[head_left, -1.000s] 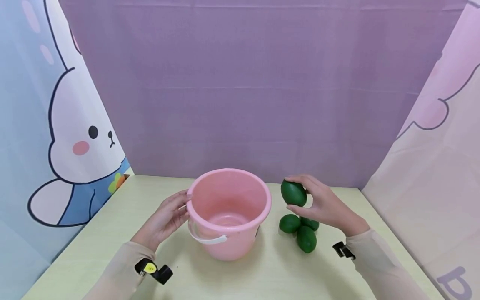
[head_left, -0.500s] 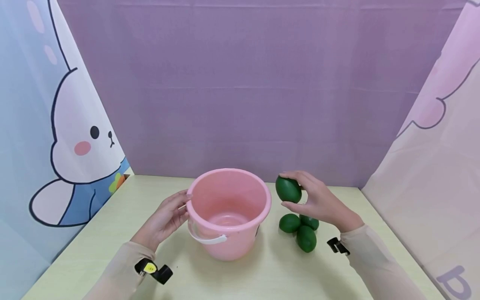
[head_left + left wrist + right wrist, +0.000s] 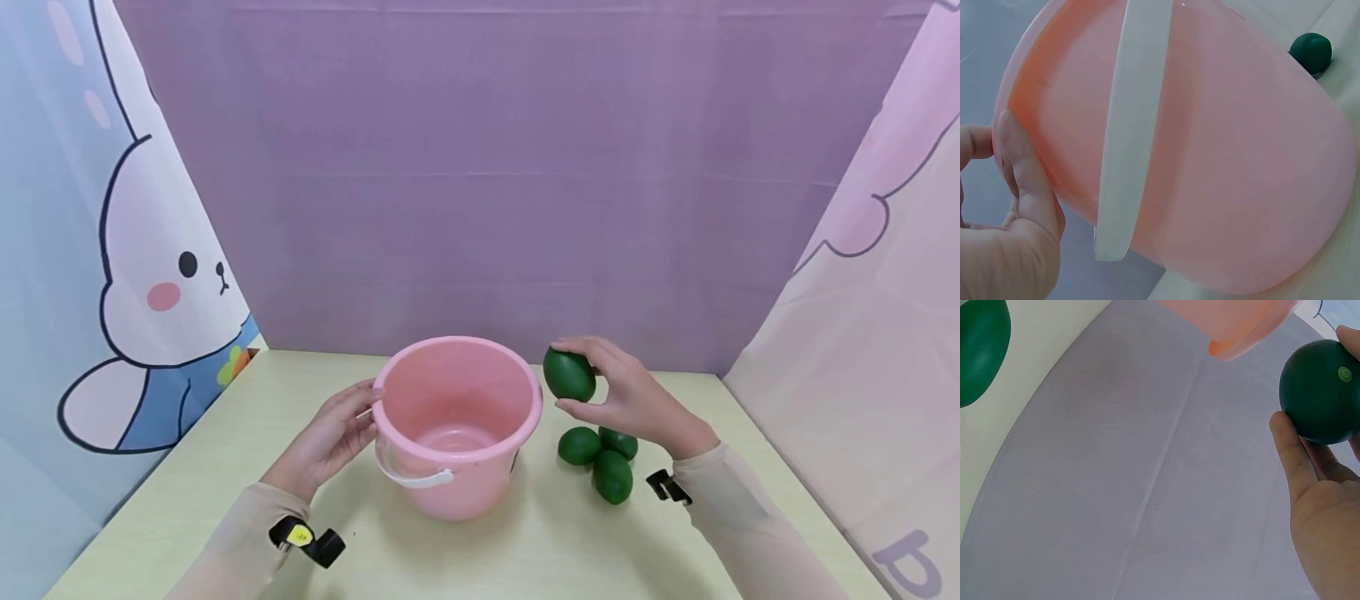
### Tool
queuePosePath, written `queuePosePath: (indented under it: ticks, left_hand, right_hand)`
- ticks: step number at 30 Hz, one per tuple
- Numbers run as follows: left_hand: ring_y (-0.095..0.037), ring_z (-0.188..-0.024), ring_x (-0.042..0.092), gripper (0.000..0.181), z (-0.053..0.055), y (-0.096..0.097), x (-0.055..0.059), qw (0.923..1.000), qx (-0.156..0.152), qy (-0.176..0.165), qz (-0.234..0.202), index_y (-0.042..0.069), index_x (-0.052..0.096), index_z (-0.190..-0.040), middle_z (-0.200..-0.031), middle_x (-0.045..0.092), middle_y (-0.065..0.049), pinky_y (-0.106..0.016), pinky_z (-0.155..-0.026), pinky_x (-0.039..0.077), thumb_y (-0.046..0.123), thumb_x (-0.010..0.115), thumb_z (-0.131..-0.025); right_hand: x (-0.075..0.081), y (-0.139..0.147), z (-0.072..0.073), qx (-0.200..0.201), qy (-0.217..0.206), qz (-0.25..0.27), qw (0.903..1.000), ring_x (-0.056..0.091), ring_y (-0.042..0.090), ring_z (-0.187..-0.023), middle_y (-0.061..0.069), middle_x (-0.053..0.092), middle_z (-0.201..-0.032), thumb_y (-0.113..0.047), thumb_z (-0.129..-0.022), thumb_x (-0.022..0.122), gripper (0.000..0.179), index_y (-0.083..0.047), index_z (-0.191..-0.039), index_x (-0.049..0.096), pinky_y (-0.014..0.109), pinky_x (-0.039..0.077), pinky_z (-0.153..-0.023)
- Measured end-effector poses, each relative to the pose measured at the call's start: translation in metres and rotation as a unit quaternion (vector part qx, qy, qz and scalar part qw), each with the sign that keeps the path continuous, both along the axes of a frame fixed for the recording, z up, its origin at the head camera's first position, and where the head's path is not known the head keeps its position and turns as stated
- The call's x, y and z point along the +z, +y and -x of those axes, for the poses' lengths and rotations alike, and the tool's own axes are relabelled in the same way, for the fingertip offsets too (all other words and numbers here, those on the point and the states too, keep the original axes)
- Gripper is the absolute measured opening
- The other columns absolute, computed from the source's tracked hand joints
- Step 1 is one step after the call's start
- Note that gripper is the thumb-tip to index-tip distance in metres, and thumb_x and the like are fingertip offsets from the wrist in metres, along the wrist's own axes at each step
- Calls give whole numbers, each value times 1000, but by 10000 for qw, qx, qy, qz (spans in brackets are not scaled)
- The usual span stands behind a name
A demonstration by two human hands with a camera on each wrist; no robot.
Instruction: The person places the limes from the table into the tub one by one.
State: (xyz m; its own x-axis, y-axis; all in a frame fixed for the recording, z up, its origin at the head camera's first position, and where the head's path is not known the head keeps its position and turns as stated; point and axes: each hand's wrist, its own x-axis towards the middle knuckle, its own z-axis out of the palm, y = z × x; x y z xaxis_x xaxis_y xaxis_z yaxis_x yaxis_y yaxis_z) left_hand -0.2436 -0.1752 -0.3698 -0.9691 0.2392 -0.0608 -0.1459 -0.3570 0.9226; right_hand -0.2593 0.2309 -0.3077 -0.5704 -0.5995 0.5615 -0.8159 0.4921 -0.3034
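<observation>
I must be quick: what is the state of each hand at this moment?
Left hand: closed, holding the pink bucket by its rim.
Right hand: closed, holding one green fruit above the table.

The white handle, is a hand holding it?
No, the left hand holds the bucket rim and the right hand holds a green fruit.

In the head view, the left sleeve (image 3: 228,554) at eight o'clock and the right sleeve (image 3: 750,517) at four are cream. The left one has a black gadget (image 3: 327,550) with a yellow patch (image 3: 301,535); the right one has a small black clip (image 3: 658,483).
</observation>
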Motion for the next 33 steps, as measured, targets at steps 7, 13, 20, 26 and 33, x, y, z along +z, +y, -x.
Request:
queuePosePath:
  ticks: [7, 13, 20, 26, 33]
  left_hand:
    - [-7, -82, 58, 34, -1, 0, 0, 10000, -23, 18, 47, 1, 47, -131, -106, 55, -5, -13, -69, 56, 17, 57, -103]
    - [-7, -82, 59, 32, 0, 0, 0, 10000, -21, 14, 15, 2, 48, -131, -105, 56, -5, -13, -69, 56, 16, 57, -103]
    - [-8, -82, 58, 36, 0, 1, 0, 10000, -56, 7, 24, 1, 47, -133, -105, 56, -5, -13, -69, 56, 17, 57, -103]
    - [-8, -82, 58, 36, 0, 2, 0, 10000, -46, 8, 41, 1, 46, -134, -106, 56, -5, -13, -69, 56, 17, 56, -103]
    - [-7, -81, 59, 35, 1, 3, 0, 10000, -77, 50, -29, 0, 46, -133, -105, 56, -5, -13, -69, 56, 16, 56, -104]
  right_hand:
    - [2, -5, 1, 73, -64, -10, 10000, 55, 13, -115, -1, 51, -140, -24, -81, 86, 72, -18, -144, 51, 31, 57, -89]
    - [3, -11, 0, 111, -158, 4, 9998, 55, 12, -115, -2, 51, -141, -25, -82, 85, 71, -19, -144, 51, 32, 58, -89]
    - [4, -15, 1, 242, -35, 28, 9997, 54, 15, -121, -1, 51, -142, -24, -82, 85, 71, -18, -143, 51, 32, 56, -93]
    - [6, -18, 2, 342, -4, 20, 9994, 52, 15, -125, -3, 52, -141, -24, -82, 84, 69, -17, -143, 52, 32, 55, -96]
    - [7, -21, 3, 364, -77, -12, 9993, 51, 15, -126, -3, 51, -141, -22, -83, 83, 68, -18, -143, 51, 34, 53, -98]
